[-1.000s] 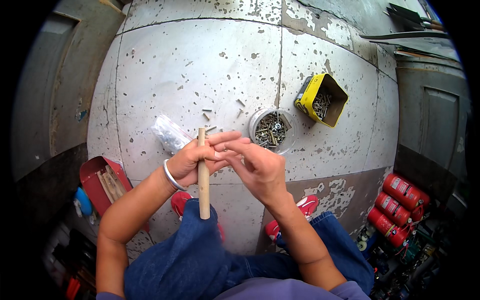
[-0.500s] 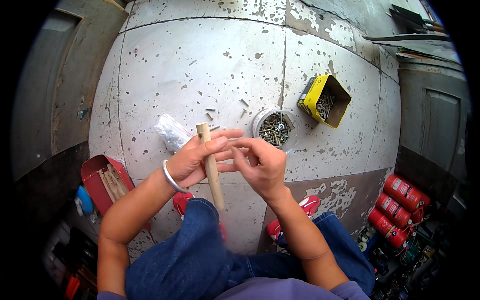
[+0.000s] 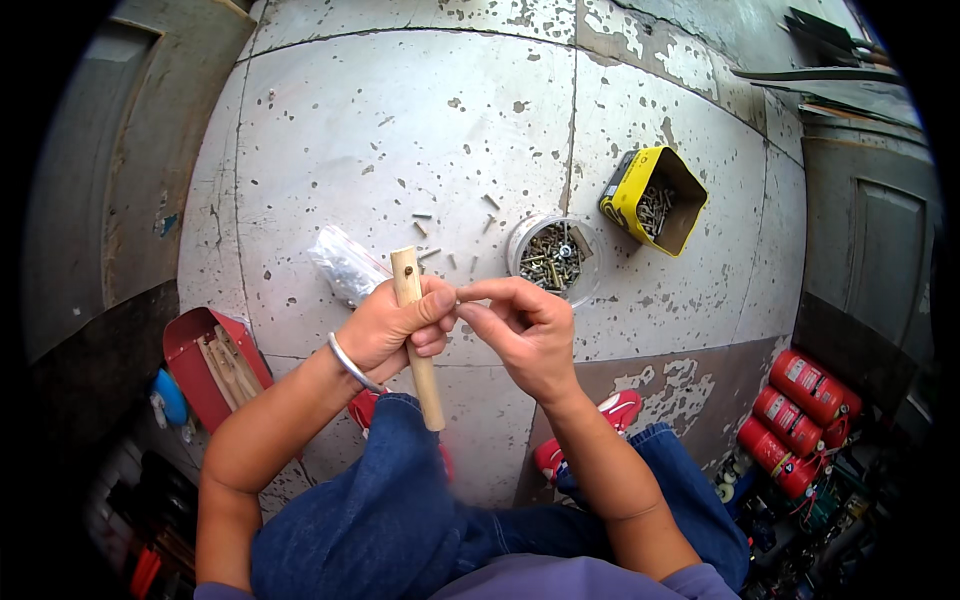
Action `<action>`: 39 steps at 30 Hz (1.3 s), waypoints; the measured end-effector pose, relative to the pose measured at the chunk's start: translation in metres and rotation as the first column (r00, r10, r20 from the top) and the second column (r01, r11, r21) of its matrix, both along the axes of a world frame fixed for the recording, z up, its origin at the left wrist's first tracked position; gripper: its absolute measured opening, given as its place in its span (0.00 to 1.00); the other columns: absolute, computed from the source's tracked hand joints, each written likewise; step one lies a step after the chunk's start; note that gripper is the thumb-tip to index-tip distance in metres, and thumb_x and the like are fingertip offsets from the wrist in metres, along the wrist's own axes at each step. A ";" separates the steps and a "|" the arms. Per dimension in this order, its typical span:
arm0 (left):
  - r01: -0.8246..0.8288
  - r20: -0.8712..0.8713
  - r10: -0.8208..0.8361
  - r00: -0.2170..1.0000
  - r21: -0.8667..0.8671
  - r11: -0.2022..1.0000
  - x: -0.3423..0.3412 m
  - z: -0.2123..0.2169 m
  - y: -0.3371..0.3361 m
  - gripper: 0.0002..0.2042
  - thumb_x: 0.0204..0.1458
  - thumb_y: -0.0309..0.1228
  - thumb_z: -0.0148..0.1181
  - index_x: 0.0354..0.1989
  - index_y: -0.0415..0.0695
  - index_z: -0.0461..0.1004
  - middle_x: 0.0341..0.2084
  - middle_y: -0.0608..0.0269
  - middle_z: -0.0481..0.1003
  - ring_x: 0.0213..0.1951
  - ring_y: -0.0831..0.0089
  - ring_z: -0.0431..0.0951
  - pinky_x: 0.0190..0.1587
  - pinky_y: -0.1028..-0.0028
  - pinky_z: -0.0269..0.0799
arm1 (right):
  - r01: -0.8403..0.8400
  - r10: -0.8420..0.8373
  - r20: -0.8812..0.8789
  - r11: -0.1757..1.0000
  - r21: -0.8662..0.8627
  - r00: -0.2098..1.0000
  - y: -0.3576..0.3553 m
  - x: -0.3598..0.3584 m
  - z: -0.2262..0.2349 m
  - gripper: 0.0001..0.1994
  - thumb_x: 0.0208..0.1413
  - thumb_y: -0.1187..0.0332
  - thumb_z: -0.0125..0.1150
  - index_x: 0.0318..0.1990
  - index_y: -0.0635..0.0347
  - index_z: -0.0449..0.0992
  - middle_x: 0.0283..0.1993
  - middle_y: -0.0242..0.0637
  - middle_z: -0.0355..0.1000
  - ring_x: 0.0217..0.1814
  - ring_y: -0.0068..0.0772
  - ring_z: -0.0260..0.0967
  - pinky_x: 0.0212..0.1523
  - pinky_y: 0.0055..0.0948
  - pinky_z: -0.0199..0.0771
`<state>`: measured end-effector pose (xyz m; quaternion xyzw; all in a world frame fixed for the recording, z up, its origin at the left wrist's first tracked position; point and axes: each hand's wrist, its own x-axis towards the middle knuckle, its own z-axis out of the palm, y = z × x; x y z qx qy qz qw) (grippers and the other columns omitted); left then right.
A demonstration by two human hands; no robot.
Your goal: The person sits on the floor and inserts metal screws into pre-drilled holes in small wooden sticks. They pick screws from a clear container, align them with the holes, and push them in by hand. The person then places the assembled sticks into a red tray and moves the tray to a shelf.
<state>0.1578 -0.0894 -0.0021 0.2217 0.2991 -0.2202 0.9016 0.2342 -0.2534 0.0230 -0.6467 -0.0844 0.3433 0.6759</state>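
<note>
Above the lap, near frame centre, a wooden dowel [image 3: 417, 340] is held almost upright by the left hand [image 3: 395, 330], whose fingers are clenched around its upper part; a small dark hole is seen near the top end. The right hand [image 3: 525, 335] sits at 3 o'clock of the dowel, with thumb and forefinger pinched on a small pin-like piece [image 3: 466, 294], too small to identify, pointed toward the dowel. On the spotted floor [image 3: 400, 120], a round clear tub of screws [image 3: 550, 258] lies at 1 o'clock of the hands, a yellow box [image 3: 655, 200] beyond it, a clear plastic bag [image 3: 345, 268] at 10 o'clock, and a red tray [image 3: 205, 365] at 9 o'clock.
</note>
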 end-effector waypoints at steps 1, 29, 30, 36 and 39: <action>0.002 0.005 -0.002 1.000 -0.014 1.000 0.001 0.000 -0.001 0.11 0.55 0.36 0.60 0.34 0.39 0.71 0.22 0.67 0.68 0.19 0.84 0.63 0.23 0.81 0.61 | 0.037 -0.037 -0.015 0.999 -0.038 0.999 0.001 -0.001 0.001 0.08 0.51 0.79 0.62 0.40 0.65 0.78 0.24 0.22 0.67 0.21 0.07 0.53 0.20 0.13 0.50; -0.108 0.108 0.126 0.986 -0.157 0.982 0.004 0.030 -0.001 0.22 0.65 0.45 0.30 0.64 0.52 0.51 0.11 0.67 0.61 0.07 0.82 0.55 0.09 0.83 0.55 | 0.140 -0.116 -0.283 0.988 0.067 0.952 0.021 -0.002 -0.006 0.09 0.53 0.74 0.63 0.41 0.66 0.78 0.33 0.29 0.70 0.34 0.16 0.66 0.37 0.18 0.67; -0.099 0.121 0.118 0.986 -0.151 0.983 0.006 0.031 -0.002 0.23 0.64 0.46 0.32 0.66 0.52 0.48 0.09 0.68 0.59 0.07 0.81 0.55 0.09 0.82 0.55 | 0.136 -0.112 -0.281 0.988 0.069 0.953 0.021 -0.003 -0.007 0.08 0.53 0.74 0.63 0.41 0.67 0.78 0.33 0.29 0.70 0.34 0.16 0.66 0.37 0.18 0.67; -0.107 0.177 0.119 0.977 -0.072 0.992 0.007 0.031 -0.006 0.24 0.64 0.45 0.31 0.68 0.54 0.43 0.07 0.70 0.57 0.06 0.82 0.54 0.08 0.83 0.52 | 0.157 -0.131 -0.311 0.986 0.057 0.941 0.024 -0.005 0.001 0.09 0.54 0.74 0.62 0.41 0.67 0.78 0.31 0.29 0.69 0.32 0.15 0.65 0.35 0.18 0.65; -0.126 0.220 0.114 0.969 0.044 0.991 0.006 0.033 -0.010 0.24 0.64 0.44 0.32 0.67 0.49 0.47 0.08 0.69 0.57 0.07 0.83 0.53 0.10 0.83 0.55 | 0.137 -0.135 -0.191 0.991 -0.005 0.972 0.023 -0.009 -0.001 0.09 0.54 0.74 0.62 0.41 0.67 0.78 0.30 0.29 0.68 0.30 0.14 0.63 0.31 0.17 0.63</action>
